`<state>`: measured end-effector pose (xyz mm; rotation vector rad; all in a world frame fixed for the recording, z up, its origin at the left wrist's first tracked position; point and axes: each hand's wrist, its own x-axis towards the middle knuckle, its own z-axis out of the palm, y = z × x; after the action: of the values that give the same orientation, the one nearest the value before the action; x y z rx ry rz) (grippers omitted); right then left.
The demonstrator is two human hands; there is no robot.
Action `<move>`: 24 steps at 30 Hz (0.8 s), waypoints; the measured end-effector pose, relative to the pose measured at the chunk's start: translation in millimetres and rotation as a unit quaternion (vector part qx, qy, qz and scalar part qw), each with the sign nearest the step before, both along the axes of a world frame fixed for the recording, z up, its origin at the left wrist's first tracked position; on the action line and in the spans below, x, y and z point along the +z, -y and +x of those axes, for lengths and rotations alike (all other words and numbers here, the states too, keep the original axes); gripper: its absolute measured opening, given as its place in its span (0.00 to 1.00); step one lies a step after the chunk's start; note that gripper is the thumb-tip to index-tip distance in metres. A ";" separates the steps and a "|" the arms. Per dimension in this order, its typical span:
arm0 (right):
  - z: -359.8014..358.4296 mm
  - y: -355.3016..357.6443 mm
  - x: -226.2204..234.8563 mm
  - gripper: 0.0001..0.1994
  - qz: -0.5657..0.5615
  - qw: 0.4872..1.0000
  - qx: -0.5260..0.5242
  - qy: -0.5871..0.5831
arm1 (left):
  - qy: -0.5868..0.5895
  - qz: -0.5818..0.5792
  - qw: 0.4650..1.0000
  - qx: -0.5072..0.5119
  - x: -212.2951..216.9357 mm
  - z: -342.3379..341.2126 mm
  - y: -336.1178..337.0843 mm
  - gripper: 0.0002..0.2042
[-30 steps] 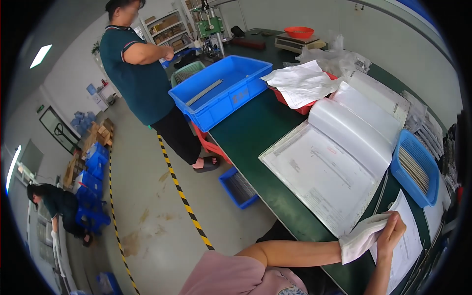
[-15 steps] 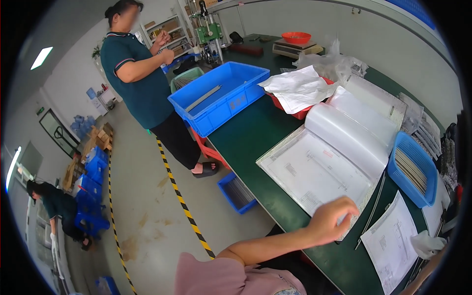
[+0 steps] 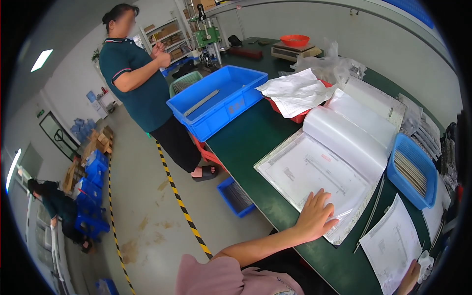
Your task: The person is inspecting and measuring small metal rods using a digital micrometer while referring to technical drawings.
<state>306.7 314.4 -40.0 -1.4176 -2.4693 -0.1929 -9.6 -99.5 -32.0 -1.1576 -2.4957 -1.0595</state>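
My left hand (image 3: 314, 216) lies open and flat on the big book (image 3: 324, 172); my right hand (image 3: 410, 278) grips a white cloth (image 3: 425, 260); pushing could crease the page

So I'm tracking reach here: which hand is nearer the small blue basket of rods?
Right. The right hand is below the blue basket, by the loose sheet; the left hand lies farther left, on the open binder.

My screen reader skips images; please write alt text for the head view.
A person's left hand lies flat on an open binder of drawings on a green table, beside a small blue basket of metal rods.
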 end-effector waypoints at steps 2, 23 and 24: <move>-22.4 35.2 -0.7 0.26 -0.009 1.000 0.021 0.021 | 0.005 0.010 1.000 0.003 1.5 -1.6 -1.0 0.11; -17.1 53.0 8.5 0.31 -0.121 0.971 -0.047 -0.200 | 0.172 -0.011 0.984 -0.034 38.5 -15.1 -4.3 0.05; -17.6 48.6 5.5 0.25 -0.137 0.949 -0.012 -0.285 | 0.146 -0.007 0.989 -0.037 38.5 -14.6 -5.8 0.04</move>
<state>289.1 265.8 -34.5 -1.3608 -2.0444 0.5077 -24.2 -93.8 6.5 -1.1833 -2.6979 -1.3193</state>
